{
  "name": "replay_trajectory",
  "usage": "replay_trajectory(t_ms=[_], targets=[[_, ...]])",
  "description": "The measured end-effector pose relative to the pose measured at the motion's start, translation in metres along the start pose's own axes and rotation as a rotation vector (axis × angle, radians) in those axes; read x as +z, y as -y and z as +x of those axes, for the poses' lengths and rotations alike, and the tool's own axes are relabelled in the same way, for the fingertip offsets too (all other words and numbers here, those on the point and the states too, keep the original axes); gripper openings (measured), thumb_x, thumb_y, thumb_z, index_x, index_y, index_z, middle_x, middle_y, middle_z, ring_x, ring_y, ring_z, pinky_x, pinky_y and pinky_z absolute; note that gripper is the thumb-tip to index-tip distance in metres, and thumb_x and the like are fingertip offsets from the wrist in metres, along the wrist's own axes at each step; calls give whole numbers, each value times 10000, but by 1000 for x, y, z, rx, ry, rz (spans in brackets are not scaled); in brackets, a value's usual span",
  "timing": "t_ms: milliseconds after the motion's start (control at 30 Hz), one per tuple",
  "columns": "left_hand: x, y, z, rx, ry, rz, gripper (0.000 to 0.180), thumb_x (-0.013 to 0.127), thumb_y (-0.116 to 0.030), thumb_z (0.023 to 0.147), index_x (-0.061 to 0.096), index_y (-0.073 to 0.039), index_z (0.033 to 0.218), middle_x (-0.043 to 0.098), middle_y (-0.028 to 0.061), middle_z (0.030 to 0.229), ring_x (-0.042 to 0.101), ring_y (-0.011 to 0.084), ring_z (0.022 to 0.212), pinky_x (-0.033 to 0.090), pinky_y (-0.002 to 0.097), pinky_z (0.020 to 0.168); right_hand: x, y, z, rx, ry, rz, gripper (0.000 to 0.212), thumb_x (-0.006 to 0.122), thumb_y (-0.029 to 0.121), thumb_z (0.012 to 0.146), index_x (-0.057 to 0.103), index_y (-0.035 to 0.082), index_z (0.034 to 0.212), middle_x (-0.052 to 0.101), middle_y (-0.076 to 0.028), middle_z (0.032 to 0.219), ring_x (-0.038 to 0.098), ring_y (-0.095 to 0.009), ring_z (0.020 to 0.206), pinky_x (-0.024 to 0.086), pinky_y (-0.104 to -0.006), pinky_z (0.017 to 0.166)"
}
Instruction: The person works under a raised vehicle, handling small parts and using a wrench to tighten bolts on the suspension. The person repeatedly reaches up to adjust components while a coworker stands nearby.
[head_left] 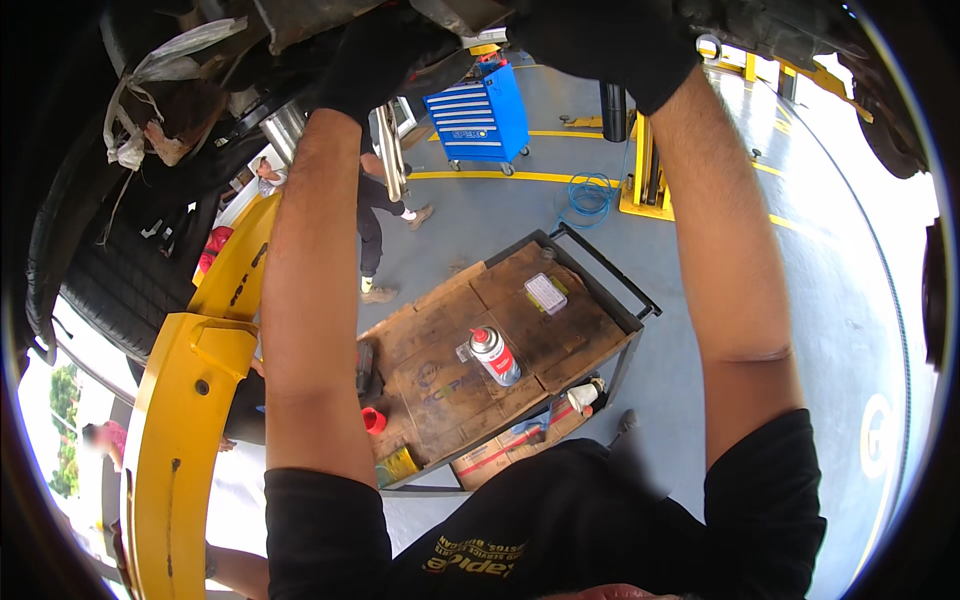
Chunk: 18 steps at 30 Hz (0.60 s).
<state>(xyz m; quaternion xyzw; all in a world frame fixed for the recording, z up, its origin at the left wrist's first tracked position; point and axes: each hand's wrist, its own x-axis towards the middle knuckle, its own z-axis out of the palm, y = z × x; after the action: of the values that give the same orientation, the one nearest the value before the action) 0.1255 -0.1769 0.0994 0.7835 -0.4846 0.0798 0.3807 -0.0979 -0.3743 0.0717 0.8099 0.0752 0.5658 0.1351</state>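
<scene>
Both my arms reach up to the dark underside of a raised vehicle (pixel 300 20). My left hand (pixel 372 62), in a black glove, is up against the underbody next to a shiny metal tube (pixel 390 150). My right hand (pixel 612 40), also black-gloved, presses on the underbody further right. The gloves blend into the dark parts, so the fingers and whatever they touch are hidden.
A tyre (pixel 120 290) and a yellow lift arm (pixel 190 400) are at the left. Below stands a cart (pixel 610 290) topped with cardboard, carrying a spray can (pixel 494 355), a small box (pixel 545 292) and a red cup (pixel 373 420). Beyond are a blue tool chest (pixel 480 115), a blue hose (pixel 588 195), a yellow lift post (pixel 645 170) and another person (pixel 372 225).
</scene>
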Motion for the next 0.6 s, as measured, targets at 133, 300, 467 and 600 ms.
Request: replay_trajectory(t_ms=[133,300,467,600], targets=[[11,-1,-2,314,-123,106,342,684,-387,971,728,-90,1135,707,44,861,649,116,757,534,274,668,74,82,-80,556,-215,470,196,652,200,936,724,67,1060,733,-177,866,720,-366,768,578,-486,685],[3,22,-5,420,-131,-114,363,724,-390,950,720,-95,1161,718,43,946,679,127,815,560,273,732,41,113,-69,651,-107,442,188,576,211,1000,713,93,1049,708,-173,779,706,-377,727,552,-475,656],[-7,18,0,71,-104,142,365,738,-338,960,699,-133,1260,722,75,1159,713,200,975,573,301,848,23,23,-46,8,-237,-16,169,647,220,923,741,84,955,741,-156,826,726,-334,736,580,-418,715],[3,6,-3,195,-128,257,364,712,-370,932,710,-124,1200,731,99,1143,697,257,1018,541,359,911,-6,-7,-8,-20,91,53,198,657,213,856,737,51,934,746,-180,884,724,-363,796,572,-467,789]])
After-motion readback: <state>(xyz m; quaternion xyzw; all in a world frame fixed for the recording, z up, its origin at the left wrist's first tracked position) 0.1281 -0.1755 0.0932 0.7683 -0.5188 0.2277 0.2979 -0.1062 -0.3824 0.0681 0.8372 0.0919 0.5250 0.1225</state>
